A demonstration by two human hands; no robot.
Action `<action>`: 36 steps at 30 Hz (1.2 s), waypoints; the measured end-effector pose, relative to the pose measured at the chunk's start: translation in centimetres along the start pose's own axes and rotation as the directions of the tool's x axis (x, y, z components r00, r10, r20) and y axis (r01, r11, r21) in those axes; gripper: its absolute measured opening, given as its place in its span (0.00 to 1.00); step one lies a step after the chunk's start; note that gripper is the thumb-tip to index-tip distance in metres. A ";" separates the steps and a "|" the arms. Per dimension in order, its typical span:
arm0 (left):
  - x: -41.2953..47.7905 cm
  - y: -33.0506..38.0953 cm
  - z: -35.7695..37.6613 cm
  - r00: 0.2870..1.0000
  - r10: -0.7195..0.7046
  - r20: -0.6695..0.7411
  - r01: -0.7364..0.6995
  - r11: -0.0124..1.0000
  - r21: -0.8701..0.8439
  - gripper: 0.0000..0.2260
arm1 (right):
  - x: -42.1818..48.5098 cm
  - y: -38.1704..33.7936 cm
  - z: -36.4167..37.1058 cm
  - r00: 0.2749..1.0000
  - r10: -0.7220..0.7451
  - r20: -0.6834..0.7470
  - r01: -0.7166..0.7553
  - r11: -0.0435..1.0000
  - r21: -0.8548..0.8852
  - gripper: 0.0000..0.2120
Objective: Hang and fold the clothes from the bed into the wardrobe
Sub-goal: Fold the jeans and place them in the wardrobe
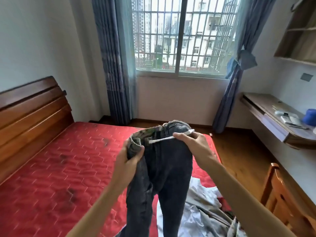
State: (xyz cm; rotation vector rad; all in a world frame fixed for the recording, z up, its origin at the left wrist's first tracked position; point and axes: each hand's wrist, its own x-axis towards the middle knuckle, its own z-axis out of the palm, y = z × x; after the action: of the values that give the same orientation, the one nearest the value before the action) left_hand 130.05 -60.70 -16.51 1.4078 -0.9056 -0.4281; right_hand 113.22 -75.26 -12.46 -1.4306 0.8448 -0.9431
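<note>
Head view, the only one. I see dark jeans (171, 168) held up over the foot end of the bed (59, 159), toward its right edge, with the legs hanging down out of frame. The left hand (131, 158) grips the bunched waistband at its left side, fingers and thumb curled round the denim. The right hand (188, 142) pinches a white strip (164, 139) that runs taut from the waistband front. I cannot tell whether it is a hanger arm or a cord. My reading: the step in hand is readying the jeans at the waist, early in the task, since a pale clothes pile (201, 202) lies at the bed's near right corner. Next move calls for settling the strip, levelling the waistband, then turning toward the wardrobe, which is not in view.
</note>
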 end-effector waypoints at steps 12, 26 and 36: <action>6.5 7.0 -2.2 0.990 -0.118 -0.083 0.083 0.936 -0.343 0.06 | 5.1 -1.8 -7.9 0.913 0.216 0.347 -0.353 0.846 0.400 0.08; 10.1 9.7 -3.9 0.988 0.003 -0.155 -0.009 0.999 -0.037 0.07 | 9.8 -0.9 -12.1 0.994 -0.105 0.003 0.103 0.983 0.149 0.28; 12.0 8.7 -3.2 0.981 0.013 -0.196 0.087 0.866 0.493 0.12 | 10.8 -5.1 -8.8 0.974 -0.225 0.007 0.200 0.851 -0.486 0.06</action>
State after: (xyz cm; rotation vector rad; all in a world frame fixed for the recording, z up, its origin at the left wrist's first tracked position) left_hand 137.63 -66.03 -4.53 1.9090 -0.8633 -0.0743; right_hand 109.55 -88.39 -6.45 -1.9751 1.0229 -0.9758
